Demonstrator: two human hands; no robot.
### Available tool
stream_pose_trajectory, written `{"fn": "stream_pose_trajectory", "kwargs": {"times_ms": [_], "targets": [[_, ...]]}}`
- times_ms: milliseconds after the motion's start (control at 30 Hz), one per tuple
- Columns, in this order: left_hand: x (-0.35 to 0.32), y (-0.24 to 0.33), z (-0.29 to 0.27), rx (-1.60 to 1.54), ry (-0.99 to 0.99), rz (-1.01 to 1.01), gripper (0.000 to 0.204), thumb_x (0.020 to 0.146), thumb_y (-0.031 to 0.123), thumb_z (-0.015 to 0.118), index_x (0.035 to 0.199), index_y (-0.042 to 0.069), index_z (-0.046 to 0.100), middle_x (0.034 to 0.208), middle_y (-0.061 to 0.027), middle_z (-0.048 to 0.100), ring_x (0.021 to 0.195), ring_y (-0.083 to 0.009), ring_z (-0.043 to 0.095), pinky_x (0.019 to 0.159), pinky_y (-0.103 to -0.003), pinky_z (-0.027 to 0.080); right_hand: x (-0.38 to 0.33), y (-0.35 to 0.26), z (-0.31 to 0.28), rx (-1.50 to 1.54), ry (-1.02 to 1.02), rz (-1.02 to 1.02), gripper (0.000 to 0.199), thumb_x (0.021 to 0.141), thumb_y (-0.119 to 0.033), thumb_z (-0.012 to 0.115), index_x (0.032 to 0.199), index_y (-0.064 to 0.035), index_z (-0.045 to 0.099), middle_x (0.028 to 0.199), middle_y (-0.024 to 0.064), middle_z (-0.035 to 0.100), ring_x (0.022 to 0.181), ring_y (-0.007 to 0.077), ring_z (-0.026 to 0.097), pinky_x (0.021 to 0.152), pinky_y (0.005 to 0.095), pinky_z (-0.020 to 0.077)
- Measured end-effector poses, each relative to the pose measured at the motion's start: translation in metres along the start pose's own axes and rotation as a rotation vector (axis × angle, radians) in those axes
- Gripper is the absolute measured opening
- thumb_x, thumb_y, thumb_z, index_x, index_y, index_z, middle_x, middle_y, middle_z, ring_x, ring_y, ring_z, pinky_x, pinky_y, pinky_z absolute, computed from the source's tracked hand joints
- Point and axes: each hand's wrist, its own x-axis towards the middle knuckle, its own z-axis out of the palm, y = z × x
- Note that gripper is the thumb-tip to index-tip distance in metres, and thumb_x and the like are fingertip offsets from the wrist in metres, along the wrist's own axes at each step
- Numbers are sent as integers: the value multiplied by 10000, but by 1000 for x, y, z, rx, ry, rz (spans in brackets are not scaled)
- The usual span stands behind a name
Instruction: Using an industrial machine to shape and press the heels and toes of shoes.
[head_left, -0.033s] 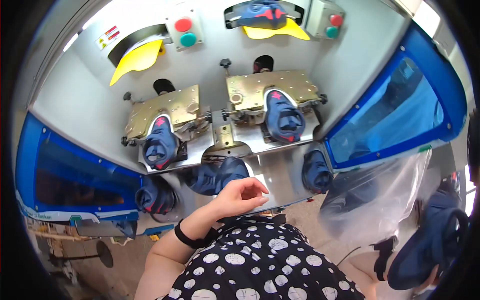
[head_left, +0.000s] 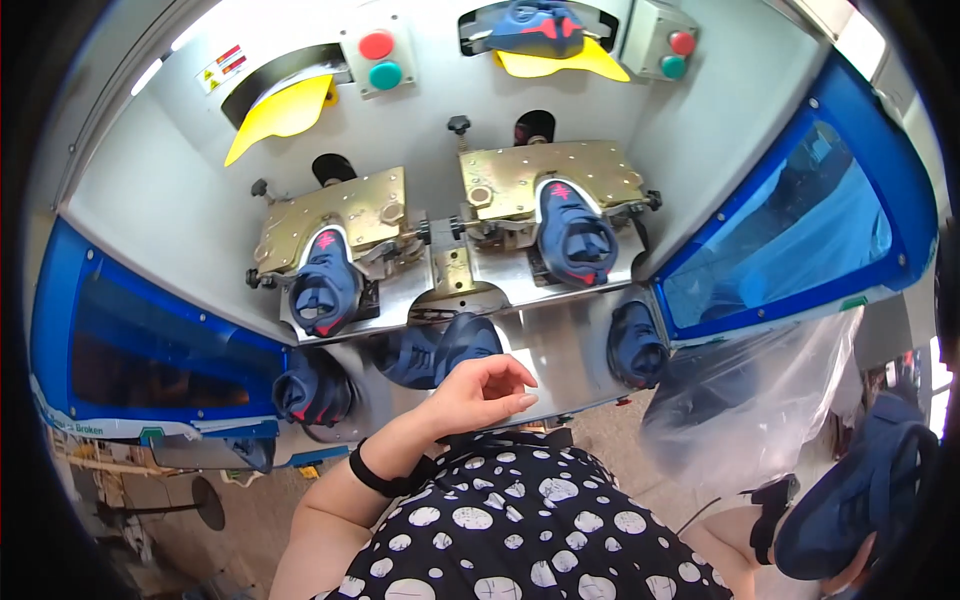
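Observation:
My left hand (head_left: 487, 392) hovers in front of the metal shelf, loosely curled, thumb apart from the fingers and nothing in it. Just beyond it lie two navy shoes, one (head_left: 468, 343) partly behind the hand and another (head_left: 408, 357) to its left. At the lower right edge my right hand (head_left: 852, 572), mostly hidden, grips a navy shoe (head_left: 850, 500) held out to the side. In the machine, a navy shoe with red trim (head_left: 326, 285) sits toe-in under the left brass plate (head_left: 375, 205); a similar shoe (head_left: 577, 238) sits at the right brass plate (head_left: 560, 165).
More navy shoes stand at the shelf's left end (head_left: 313, 388) and right end (head_left: 637, 343). Blue-framed side panels (head_left: 190, 350) (head_left: 800, 220) flank the machine. Above are yellow flaps (head_left: 285, 112) and button boxes (head_left: 380, 60). A clear plastic bag (head_left: 760, 400) hangs at right.
The shoe in my right hand has tilted, so its opening shows less. The machine sits slightly farther right in the view. My left hand has not moved.

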Motion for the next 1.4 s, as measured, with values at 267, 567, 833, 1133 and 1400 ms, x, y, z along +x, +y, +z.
{"fn": "stream_pose_trajectory", "kwargs": {"times_ms": [267, 567, 833, 1133, 1400], "targets": [[-18, 5, -26, -495, -28, 93, 906, 762, 509, 780, 1434, 57, 375, 1374, -156, 506, 1275, -253, 496, 1024, -370, 423, -7, 43, 72, 398, -471, 342, 245, 800, -192, 752, 987, -83, 637, 1152, 178, 557, 1095, 269, 572, 941, 394, 485], [-62, -23, -55, -419, -79, -23, 791, 741, 133, 793, 1417, 40, 391, 1353, -97, 499, 1250, -198, 480, 1065, -355, 371, -3, 121, 154, 43, -794, 286, 439, 784, -100, 731, 1205, -24, 633, 1300, 240, 550, 1167, 317, 576, 990, 382, 468], [-113, -49, -90, -499, 482, -90, 392, 880, 158, 601, 1247, 23, 571, 1155, -97, 608, 1060, -161, 580, 925, -301, 470, -73, 175, 81, -418, -464, 218, 362, 784, 43, 672, 1124, -76, 707, 1144, 118, 609, 912, 209, 651, 818, 277, 528], [-47, -77, -102, -280, 662, -342, 457, 974, 447, 533, 1236, 84, 621, 1097, -43, 654, 961, -146, 631, 735, -348, 542, -117, 222, 73, -767, -523, 53, 619, 777, 76, 601, 1349, -155, 555, 1182, 133, 485, 1093, 288, 535, 960, 341, 453], [-74, -126, -95, 227, 1003, -40, 304, 926, 288, 655, 1105, 43, 665, 1063, -121, 655, 840, -183, 661, 697, -286, 516, -156, 240, 50, -808, -750, 624, 526, 754, 29, 487, 1276, 12, 551, 1317, 203, 520, 1255, 401, 471, 1066, 407, 381]]}}
